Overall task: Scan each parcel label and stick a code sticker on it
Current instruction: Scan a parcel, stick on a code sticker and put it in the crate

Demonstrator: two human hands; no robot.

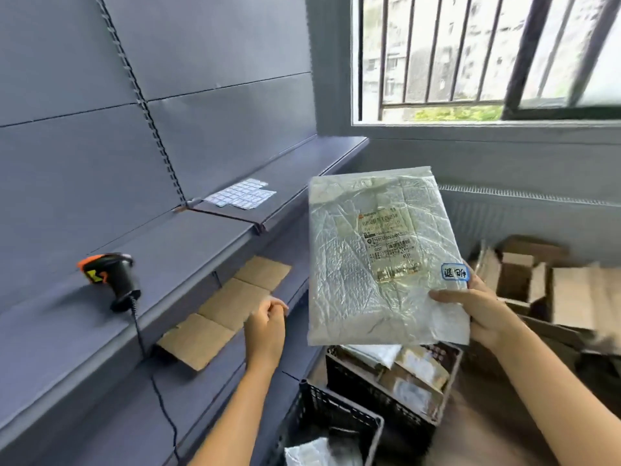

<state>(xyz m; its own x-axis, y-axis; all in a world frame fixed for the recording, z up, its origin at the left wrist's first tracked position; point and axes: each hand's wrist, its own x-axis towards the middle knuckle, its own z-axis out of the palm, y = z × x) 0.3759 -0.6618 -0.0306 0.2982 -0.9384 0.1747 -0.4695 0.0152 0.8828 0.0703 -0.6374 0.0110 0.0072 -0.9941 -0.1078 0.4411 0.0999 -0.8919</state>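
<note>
My right hand (pixel 480 306) holds a flat white plastic parcel (pixel 356 280) upright by its lower right edge, label side toward me. A yellowish shipping label (pixel 389 243) sits in its middle, and a small blue-edged sticker (pixel 454 272) is near my thumb. My left hand (pixel 265 326) hovers loosely curled with nothing in it, left of the parcel, above a cardboard sheet. A black and orange barcode scanner (pixel 111 277) stands on the grey shelf (pixel 174 257) at the left, its cord hanging down. A sheet of code stickers (pixel 240 194) lies farther back on the shelf.
Flattened cardboard (pixel 225 311) lies on a lower shelf. Two black plastic crates (pixel 386 395) with parcels stand below the held parcel. Open cardboard boxes (pixel 537 284) pile up at the right under a barred window (pixel 470 55).
</note>
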